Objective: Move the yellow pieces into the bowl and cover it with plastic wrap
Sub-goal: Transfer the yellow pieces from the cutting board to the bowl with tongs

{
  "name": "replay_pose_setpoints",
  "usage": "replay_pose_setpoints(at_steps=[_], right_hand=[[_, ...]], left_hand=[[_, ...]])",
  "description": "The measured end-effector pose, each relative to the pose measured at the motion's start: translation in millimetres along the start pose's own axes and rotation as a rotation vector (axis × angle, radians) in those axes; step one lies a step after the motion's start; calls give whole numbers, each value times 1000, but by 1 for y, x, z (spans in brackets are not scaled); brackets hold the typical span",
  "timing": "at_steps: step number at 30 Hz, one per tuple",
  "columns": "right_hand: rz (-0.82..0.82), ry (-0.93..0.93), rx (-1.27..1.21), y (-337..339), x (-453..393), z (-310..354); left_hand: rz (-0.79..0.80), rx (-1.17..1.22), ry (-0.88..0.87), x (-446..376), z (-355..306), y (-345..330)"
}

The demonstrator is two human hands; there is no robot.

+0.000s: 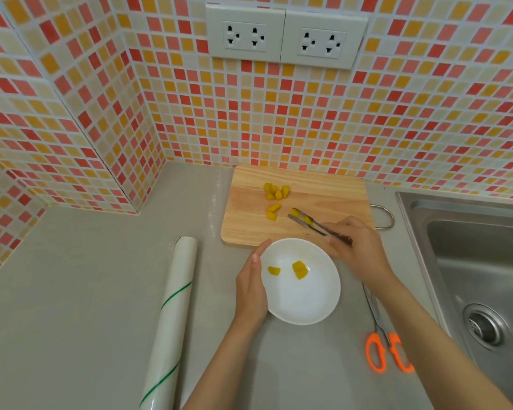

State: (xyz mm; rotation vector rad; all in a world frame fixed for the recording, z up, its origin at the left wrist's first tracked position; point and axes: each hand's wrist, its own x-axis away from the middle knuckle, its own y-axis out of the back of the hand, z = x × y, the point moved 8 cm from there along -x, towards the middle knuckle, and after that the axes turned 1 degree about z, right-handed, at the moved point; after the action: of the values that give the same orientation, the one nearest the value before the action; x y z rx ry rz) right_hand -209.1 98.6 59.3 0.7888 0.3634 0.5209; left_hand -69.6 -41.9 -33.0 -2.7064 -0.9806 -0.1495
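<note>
Gripping a pair of metal tongs [314,223], my right hand [357,250] sits over the near right corner of the wooden cutting board [323,184], fingers wrapped around the handle end. The tong tips reach up and to the left of that hand, and a yellow piece [301,216] sits pinched between them, just above the board; motion blur softens the edges there.

My left hand [251,287] is flat and extended, palm pressed against the left side of the white bowl [305,303], fingertips reaching to the far rim. It is not wrapped around anything, only bracing the bowl from the side. The bowl stands on the grey counter [71,291] directly below the right hand, touching or just overlapping the board's near edge.

Two groups of yellow pieces in the bowl [299,269] lie on its far half, close to the left hand's fingertips. Beyond the tong tips, more yellow pieces on the board [276,192] lie in a cluster, with two more loose pieces between that cluster and the tongs.

The plastic wrap roll [172,318] lies lengthwise on the counter, well to the left of my left hand. Orange-handled scissors [381,335] lie under my right forearm, partly hidden by it. A steel sink [471,261] sits to the right of the right arm.
</note>
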Motion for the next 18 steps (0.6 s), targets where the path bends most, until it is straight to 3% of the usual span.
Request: replay_pose_setpoints(at_steps=[7,13,18], right_hand=[[213,58,8,11,51,22],[106,50,-25,19,16,11],[142,-33,183,-20,-50,-24]], left_hand=[[9,16,-11,1,-2,-2],[3,7,2,2,2,-1],[10,14,1,2,1,-1]])
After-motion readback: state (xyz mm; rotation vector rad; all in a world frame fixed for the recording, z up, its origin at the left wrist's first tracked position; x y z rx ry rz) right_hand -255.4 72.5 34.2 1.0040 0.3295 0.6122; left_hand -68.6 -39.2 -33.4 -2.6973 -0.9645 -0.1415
